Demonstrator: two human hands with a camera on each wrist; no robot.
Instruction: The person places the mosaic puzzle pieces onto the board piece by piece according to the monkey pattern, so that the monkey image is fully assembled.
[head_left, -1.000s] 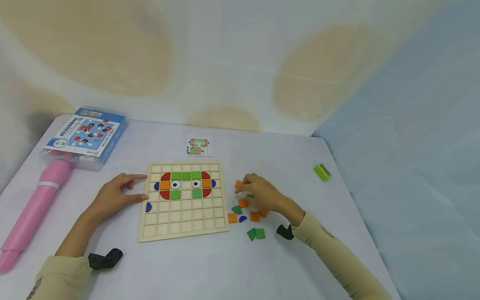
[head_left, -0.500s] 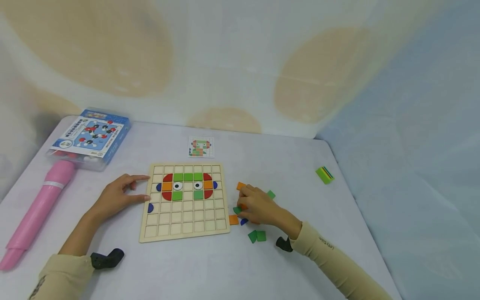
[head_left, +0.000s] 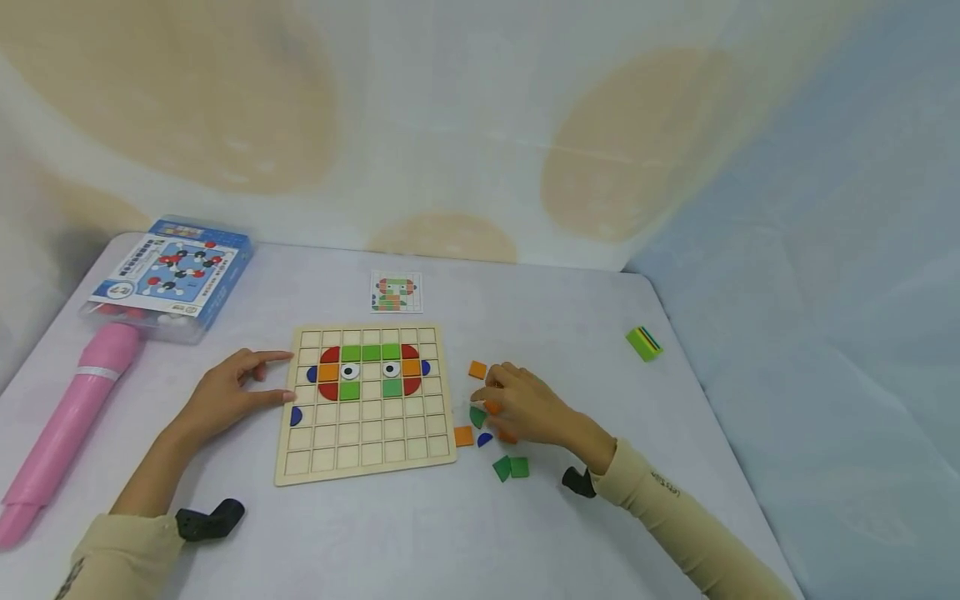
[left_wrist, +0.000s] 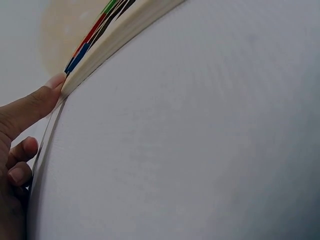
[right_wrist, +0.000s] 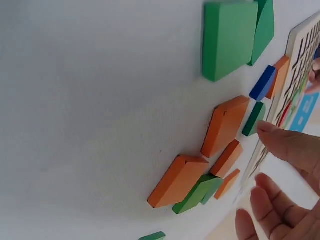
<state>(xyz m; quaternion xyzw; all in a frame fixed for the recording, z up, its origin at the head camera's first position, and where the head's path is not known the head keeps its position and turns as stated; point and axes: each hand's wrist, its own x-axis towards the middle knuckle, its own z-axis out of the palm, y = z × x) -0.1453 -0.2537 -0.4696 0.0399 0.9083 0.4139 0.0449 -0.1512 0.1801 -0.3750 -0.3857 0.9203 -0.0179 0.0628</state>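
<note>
A wooden grid board (head_left: 348, 458) bears red, green, orange and blue pieces and two eye tiles. My left hand (head_left: 232, 387) touches its left edge with thumb and index finger spread apart. To the board's right, my right hand (head_left: 528, 406) hovers over loose pieces, its fingers bent and apart with nothing visible between them. In the right wrist view the thumb (right_wrist: 292, 150) is at a green quarter-round piece (right_wrist: 255, 119); whether they touch I cannot tell. Around it are an orange square (right_wrist: 225, 125), a blue half-round (right_wrist: 263, 82) and a green square (right_wrist: 230, 40).
A picture card (head_left: 397, 292) lies behind the board. At the left are a boxed molecule set (head_left: 176, 271) and a pink tube-like object (head_left: 71, 433). A small stack of coloured pieces (head_left: 644, 342) lies far right. An orange square (head_left: 463, 436) lies by the board's right edge.
My right hand dipped into the loose pieces and then drew back slightly to the right. The green quarter-round piece has turned and shifted a little. My left hand stays at the board's edge.
</note>
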